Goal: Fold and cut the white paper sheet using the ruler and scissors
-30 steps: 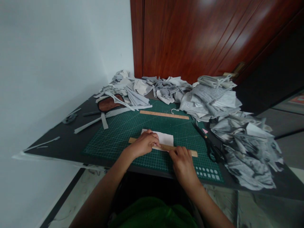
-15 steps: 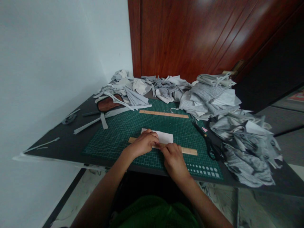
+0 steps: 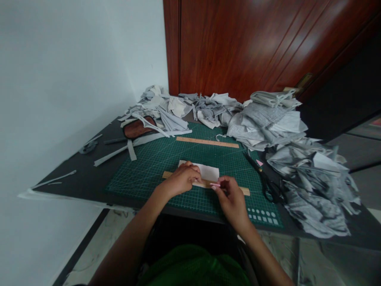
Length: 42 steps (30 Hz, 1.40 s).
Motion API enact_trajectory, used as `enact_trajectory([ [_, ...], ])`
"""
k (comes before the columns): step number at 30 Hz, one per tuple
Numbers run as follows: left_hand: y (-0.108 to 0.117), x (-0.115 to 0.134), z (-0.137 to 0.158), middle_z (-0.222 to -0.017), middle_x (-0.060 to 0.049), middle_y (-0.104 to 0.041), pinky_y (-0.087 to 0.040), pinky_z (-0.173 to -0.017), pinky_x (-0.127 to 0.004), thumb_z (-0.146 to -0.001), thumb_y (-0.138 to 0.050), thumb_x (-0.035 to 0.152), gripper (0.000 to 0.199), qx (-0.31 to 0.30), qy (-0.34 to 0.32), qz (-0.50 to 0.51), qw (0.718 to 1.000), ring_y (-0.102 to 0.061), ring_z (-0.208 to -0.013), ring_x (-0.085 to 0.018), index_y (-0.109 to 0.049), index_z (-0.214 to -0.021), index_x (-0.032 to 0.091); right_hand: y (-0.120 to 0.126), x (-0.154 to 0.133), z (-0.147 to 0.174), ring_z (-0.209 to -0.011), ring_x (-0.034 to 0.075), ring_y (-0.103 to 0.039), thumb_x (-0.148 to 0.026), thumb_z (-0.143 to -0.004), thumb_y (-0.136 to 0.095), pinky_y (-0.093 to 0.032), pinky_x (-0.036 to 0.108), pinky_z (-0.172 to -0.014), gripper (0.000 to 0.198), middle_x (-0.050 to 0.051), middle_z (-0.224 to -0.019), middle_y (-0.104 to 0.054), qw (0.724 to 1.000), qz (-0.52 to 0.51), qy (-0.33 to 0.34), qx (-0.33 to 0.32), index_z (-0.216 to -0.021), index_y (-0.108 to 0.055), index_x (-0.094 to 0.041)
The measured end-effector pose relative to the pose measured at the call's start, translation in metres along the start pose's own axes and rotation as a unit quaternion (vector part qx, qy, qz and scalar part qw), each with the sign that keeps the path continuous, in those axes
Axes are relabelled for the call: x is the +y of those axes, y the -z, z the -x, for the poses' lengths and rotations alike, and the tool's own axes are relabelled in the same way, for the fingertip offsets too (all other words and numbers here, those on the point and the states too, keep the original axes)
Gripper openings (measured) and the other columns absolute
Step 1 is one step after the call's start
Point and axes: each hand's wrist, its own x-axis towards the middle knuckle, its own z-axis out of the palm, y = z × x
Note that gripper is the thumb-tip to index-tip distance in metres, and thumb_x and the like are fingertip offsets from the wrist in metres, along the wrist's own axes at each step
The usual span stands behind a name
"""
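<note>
Head view: a pink sliver point(image 3: 214, 184) is pinched by the right hand's point(image 3: 219, 186) fingers at the nearer ruler point(image 3: 205, 184), which is held across a white piece point(image 3: 210, 172) by the left hand point(image 3: 182, 179), fingers together.

No txt, brand or no. legible; green cutting mat point(image 3: 139, 174) has printed white grid w/ rows of white circles point(image 3: 268, 213) & squares point(image 3: 269, 220) nr its R corner; any marks on far wooden ruler point(image 3: 207, 142) & near wooden ruler point(image 3: 244, 191) are too small to read
</note>
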Motion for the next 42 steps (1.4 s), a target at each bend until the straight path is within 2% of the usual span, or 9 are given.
enact_trajectory([
  [3,-0.001,-0.001,0.000,-0.098,-0.001,-0.071,-0.042,-0.091,-0.034,-0.085,-0.053,-0.002,0.034,0.002,-0.001,0.001,1.000,-0.052,-0.099,-0.021,-0.076,-0.088,0.024,0.005,0.002,-0.003,-0.080,0.020,-0.066,-0.033,-0.092,-0.070,-0.053,0.032,-0.073,0.012,0.003,-0.087,-0.070,0.996,-0.060,-0.070,0.013,-0.095,-0.066,-0.022],
  [8,0.002,0.002,-0.001,-0.097,-0.001,-0.070,-0.041,-0.091,-0.033,-0.084,-0.052,-0.004,0.036,-0.003,0.005,0.002,1.000,-0.051,-0.099,-0.021,-0.076,-0.087,0.023,0.001,0.001,-0.001,-0.080,0.020,-0.069,-0.037,-0.094,-0.067,-0.055,0.033,-0.076,0.014,0.003,-0.087,-0.072,0.988,-0.133,-0.066,-0.030,-0.095,-0.066,-0.023],
  [11,0.004,0.005,0.000,-0.098,-0.001,-0.069,-0.041,-0.092,-0.033,-0.084,-0.053,-0.004,0.035,-0.005,0.010,0.002,1.000,-0.052,-0.101,-0.021,-0.075,-0.087,0.023,-0.004,0.000,0.002,-0.076,0.020,-0.067,-0.032,-0.095,-0.066,-0.053,0.032,-0.073,0.011,0.002,-0.082,-0.070,0.995,-0.056,-0.042,-0.076,-0.094,-0.071,-0.023],
  [16,0.004,0.006,0.000,-0.099,-0.001,-0.069,-0.041,-0.093,-0.034,-0.084,-0.052,-0.005,0.037,-0.011,0.011,0.000,1.000,-0.052,-0.101,-0.021,-0.076,-0.088,0.024,-0.005,0.000,0.003,-0.093,0.023,-0.069,-0.024,-0.101,-0.053,-0.054,0.037,-0.086,0.018,0.008,-0.098,-0.073,0.995,0.029,0.052,-0.075,-0.101,-0.071,-0.022],
  [21,0.003,0.004,-0.001,-0.097,-0.001,-0.070,-0.041,-0.092,-0.034,-0.084,-0.055,-0.004,0.036,-0.007,0.012,0.000,1.000,-0.052,-0.100,-0.021,-0.077,-0.089,0.024,0.000,-0.001,0.006,-0.089,0.024,-0.074,-0.022,-0.099,-0.055,-0.058,0.036,-0.080,0.029,0.008,-0.102,-0.077,0.994,0.067,0.012,-0.086,-0.128,-0.059,-0.021],
  [25,0.004,0.005,-0.001,-0.097,-0.001,-0.070,-0.041,-0.092,-0.034,-0.085,-0.056,-0.002,0.034,-0.010,0.011,-0.001,1.000,-0.053,-0.100,-0.021,-0.077,-0.089,0.024,0.001,-0.006,0.006,-0.099,0.024,-0.073,-0.018,-0.101,-0.053,-0.057,0.037,-0.090,0.020,0.007,-0.107,-0.077,0.988,0.084,0.050,-0.122,-0.116,-0.066,-0.024],
  [28,0.004,0.006,-0.001,-0.097,-0.001,-0.070,-0.042,-0.092,-0.034,-0.085,-0.056,-0.002,0.033,-0.015,0.008,-0.001,1.000,-0.053,-0.100,-0.021,-0.077,-0.087,0.023,0.000,-0.009,0.007,-0.107,0.024,-0.070,-0.010,-0.101,-0.046,-0.054,0.038,-0.096,0.030,0.009,-0.118,-0.075,0.979,0.124,0.092,-0.133,-0.119,-0.067,-0.022],
  [33,0.005,0.007,-0.001,-0.096,-0.001,-0.070,-0.042,-0.091,-0.034,-0.085,-0.055,-0.002,0.031,-0.008,0.013,-0.001,1.000,-0.052,-0.100,-0.021,-0.074,-0.086,0.022,-0.003,-0.009,0.013,-0.096,0.027,-0.066,0.000,-0.095,-0.044,-0.053,0.042,-0.088,0.039,0.013,-0.111,-0.074,0.940,0.281,0.161,-0.110,-0.122,-0.069,-0.015],
  [42,0.004,0.008,0.000,-0.096,-0.001,-0.069,-0.042,-0.091,-0.033,-0.087,-0.058,0.000,0.030,-0.005,0.011,-0.004,1.000,-0.053,-0.100,-0.020,-0.076,-0.086,0.023,-0.012,-0.009,0.022,-0.094,0.027,-0.062,-0.001,-0.095,-0.046,-0.052,0.041,-0.086,0.034,0.014,-0.105,-0.072,0.907,0.326,0.254,-0.085,-0.117,-0.070,-0.011],
])
